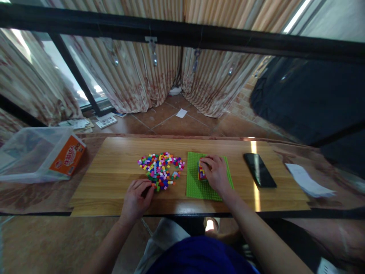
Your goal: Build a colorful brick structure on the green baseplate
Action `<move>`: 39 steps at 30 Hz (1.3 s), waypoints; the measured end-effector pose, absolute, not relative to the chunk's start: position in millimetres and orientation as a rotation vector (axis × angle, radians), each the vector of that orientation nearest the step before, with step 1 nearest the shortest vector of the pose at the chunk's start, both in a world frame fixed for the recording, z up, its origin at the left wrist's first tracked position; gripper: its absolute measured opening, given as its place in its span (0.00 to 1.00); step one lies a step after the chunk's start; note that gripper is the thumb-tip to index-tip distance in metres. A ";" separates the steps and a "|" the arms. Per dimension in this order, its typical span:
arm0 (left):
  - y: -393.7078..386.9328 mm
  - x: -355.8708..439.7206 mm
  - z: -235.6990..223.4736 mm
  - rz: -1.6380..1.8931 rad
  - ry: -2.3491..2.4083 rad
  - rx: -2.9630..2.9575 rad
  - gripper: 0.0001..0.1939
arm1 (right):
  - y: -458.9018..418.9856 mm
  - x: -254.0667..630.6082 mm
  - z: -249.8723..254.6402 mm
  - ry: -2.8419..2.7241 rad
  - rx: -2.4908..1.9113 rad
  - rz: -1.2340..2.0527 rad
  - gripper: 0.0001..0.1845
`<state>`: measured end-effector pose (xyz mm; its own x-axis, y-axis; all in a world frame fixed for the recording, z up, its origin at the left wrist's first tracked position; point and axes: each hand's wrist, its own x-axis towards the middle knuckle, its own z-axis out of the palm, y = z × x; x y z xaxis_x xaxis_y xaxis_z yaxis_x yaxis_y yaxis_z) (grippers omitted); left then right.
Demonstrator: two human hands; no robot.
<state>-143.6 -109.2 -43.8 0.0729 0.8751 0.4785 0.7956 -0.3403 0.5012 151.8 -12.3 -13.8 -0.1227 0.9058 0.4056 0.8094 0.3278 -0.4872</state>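
Note:
A loose pile of small multicoloured toy bricks [161, 167] is spread on the wooden board. At the pile's near left edge is my left hand [137, 198], its thumb and forefinger tips brought together beside the bricks; whatever they pinch is too small to make out. To the right lies a green studded baseplate [195, 190]. On it stands a small block of red, yellow and blue bricks [202, 174], partly covered by my right hand [216, 173]. The right thumb and fingers close at the block's top, and anything between them is hidden.
A black phone [259, 170] lies right of the baseplate, with white paper [309, 180] beyond it. At the far left sits a clear plastic bin [31, 152] beside an orange-labelled panel [68, 156]. A dark metal bar [176, 32] crosses in front of the curtains.

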 end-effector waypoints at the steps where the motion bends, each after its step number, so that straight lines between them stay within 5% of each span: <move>1: -109.0 -143.9 -43.4 1.120 1.733 2.232 0.04 | -12.8 151.1 -14.0 -1.952 -1.503 0.190 0.10; 11: -108.0 -145.0 -38.6 1.125 1.757 2.291 0.08 | -27.9 191.7 -4.7 -1.626 -1.392 0.133 0.14; 19: -109.3 -146.6 -34.5 1.144 1.770 2.321 0.07 | -56.9 275.8 -51.2 -1.642 -1.636 0.132 0.13; 39: -49.2 -78.5 -24.2 0.973 1.774 2.472 0.06 | -47.3 278.9 -62.5 -1.552 -1.687 0.172 0.12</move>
<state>-78.5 -49.2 -24.2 0.1984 0.8427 0.5004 0.8750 -0.3823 0.2971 278.9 -47.3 -62.5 0.2314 0.8809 0.4129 0.7693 0.0941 -0.6319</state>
